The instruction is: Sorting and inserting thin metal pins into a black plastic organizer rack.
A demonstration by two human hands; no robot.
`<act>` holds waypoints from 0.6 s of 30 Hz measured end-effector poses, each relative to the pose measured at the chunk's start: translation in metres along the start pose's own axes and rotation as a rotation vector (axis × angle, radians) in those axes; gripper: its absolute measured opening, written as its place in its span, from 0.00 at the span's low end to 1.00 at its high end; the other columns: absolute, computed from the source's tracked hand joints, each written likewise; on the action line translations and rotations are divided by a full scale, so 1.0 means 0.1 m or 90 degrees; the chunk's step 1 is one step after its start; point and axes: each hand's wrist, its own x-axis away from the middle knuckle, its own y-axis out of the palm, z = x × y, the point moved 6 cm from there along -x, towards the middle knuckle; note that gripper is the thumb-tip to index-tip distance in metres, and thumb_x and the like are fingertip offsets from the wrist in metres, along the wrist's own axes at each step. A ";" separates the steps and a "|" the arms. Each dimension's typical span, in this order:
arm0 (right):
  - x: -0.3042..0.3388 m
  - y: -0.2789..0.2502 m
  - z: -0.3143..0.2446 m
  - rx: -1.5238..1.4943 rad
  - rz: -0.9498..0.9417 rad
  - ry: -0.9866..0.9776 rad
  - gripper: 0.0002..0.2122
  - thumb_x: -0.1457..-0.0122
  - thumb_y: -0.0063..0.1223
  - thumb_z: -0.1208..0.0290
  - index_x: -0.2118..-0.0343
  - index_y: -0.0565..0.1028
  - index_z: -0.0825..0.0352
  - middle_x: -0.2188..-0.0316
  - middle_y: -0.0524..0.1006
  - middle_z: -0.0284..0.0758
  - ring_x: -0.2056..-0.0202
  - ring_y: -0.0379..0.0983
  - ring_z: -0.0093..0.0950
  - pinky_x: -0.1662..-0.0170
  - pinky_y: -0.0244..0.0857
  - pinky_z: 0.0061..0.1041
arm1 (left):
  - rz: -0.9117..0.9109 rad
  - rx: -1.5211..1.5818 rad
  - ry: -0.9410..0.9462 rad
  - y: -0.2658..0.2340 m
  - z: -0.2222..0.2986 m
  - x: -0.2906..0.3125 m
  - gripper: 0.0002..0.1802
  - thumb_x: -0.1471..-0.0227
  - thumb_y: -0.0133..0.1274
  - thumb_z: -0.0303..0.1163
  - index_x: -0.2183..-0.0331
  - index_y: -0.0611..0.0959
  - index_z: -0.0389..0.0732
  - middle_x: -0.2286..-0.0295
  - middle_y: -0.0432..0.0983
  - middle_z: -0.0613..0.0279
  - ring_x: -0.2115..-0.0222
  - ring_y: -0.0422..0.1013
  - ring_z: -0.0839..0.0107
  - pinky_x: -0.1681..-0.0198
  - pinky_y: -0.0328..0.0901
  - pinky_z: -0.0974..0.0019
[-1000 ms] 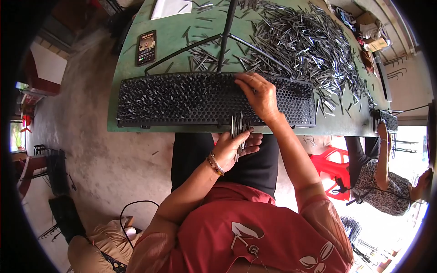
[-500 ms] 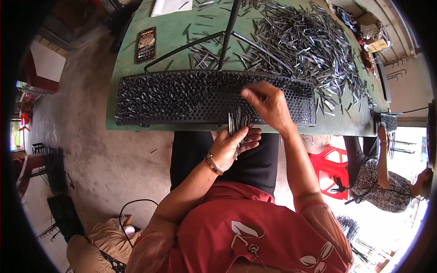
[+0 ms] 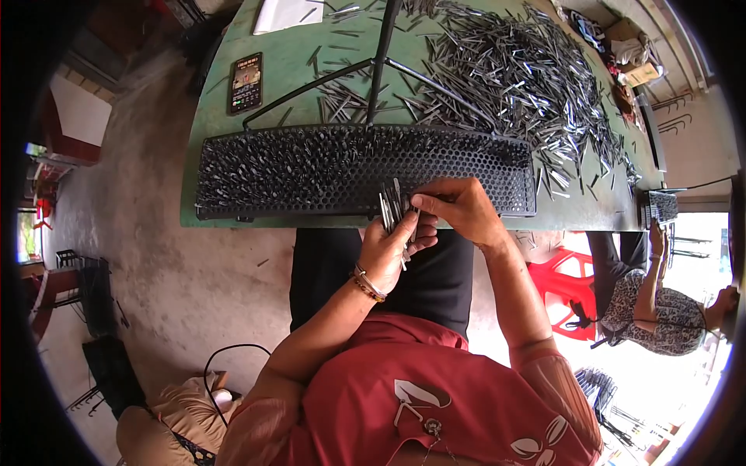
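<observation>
My left hand (image 3: 388,250) is closed around a bundle of thin dark metal strips (image 3: 392,203), their upper ends fanning out above the thumb. My right hand (image 3: 464,211) meets the bundle's right side, thumb and forefinger pinched on a strip there. Just beyond both hands lies a long black perforated rack (image 3: 458,167) with rows of round holes. Its left half is packed with upright strips (image 3: 268,167), while many holes toward the right stand bare. A large loose pile of similar strips (image 3: 528,70) covers the table behind the rack's right side.
Black rods (image 3: 378,70) rise from the rack's back edge across the green table (image 3: 291,58). A phone (image 3: 246,84) and white paper (image 3: 286,14) lie at the far left. A red stool (image 3: 563,291) stands right, near another person (image 3: 657,311) working at a similar rack.
My right hand has come back from above the rack's holes, down and slightly left, to the bundle in my left hand. The left hand has barely moved.
</observation>
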 end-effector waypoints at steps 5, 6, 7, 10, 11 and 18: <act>-0.02 -0.05 0.01 -0.006 0.026 -0.002 0.13 0.46 0.57 0.69 0.65 0.76 0.75 0.74 0.77 0.31 0.72 0.70 0.16 0.68 0.65 0.17 | -0.028 0.035 -0.016 0.07 0.02 0.02 0.14 0.43 0.46 0.36 0.60 0.74 0.35 0.64 0.75 0.53 0.65 0.74 0.67 0.61 0.72 0.62; -0.06 -0.13 -0.04 -0.038 0.088 -0.036 0.11 0.46 0.57 0.70 0.65 0.76 0.74 0.74 0.77 0.32 0.72 0.70 0.17 0.69 0.65 0.18 | -0.027 0.035 -0.014 0.04 0.01 0.02 0.14 0.43 0.46 0.36 0.60 0.74 0.35 0.64 0.75 0.53 0.65 0.74 0.67 0.61 0.72 0.62; -0.08 -0.21 -0.08 -0.069 0.153 -0.068 0.10 0.46 0.57 0.70 0.65 0.77 0.73 0.75 0.78 0.33 0.73 0.70 0.17 0.69 0.66 0.18 | -0.042 0.041 -0.035 0.01 -0.04 0.00 0.15 0.43 0.46 0.35 0.58 0.73 0.34 0.63 0.75 0.51 0.63 0.74 0.65 0.59 0.71 0.61; -0.26 -0.33 -0.14 0.025 0.260 -0.178 0.10 0.45 0.56 0.71 0.63 0.76 0.72 0.74 0.78 0.33 0.72 0.71 0.17 0.67 0.66 0.17 | -0.056 0.055 -0.097 0.00 -0.13 0.00 0.16 0.43 0.46 0.34 0.56 0.72 0.34 0.61 0.74 0.49 0.61 0.73 0.62 0.57 0.70 0.59; -0.31 -0.32 -0.15 0.019 0.268 -0.196 0.09 0.43 0.53 0.73 0.63 0.76 0.73 0.71 0.78 0.33 0.71 0.72 0.17 0.66 0.67 0.16 | -0.055 0.063 -0.139 0.01 -0.17 0.01 0.16 0.43 0.46 0.34 0.56 0.72 0.34 0.61 0.74 0.48 0.61 0.74 0.61 0.57 0.70 0.59; -0.48 -0.24 -0.10 0.139 0.326 -0.212 0.09 0.46 0.55 0.75 0.63 0.77 0.71 0.72 0.79 0.34 0.70 0.75 0.18 0.66 0.68 0.17 | -0.034 0.043 -0.153 -0.07 -0.19 0.02 0.13 0.43 0.46 0.33 0.59 0.72 0.35 0.62 0.74 0.45 0.62 0.74 0.60 0.58 0.71 0.59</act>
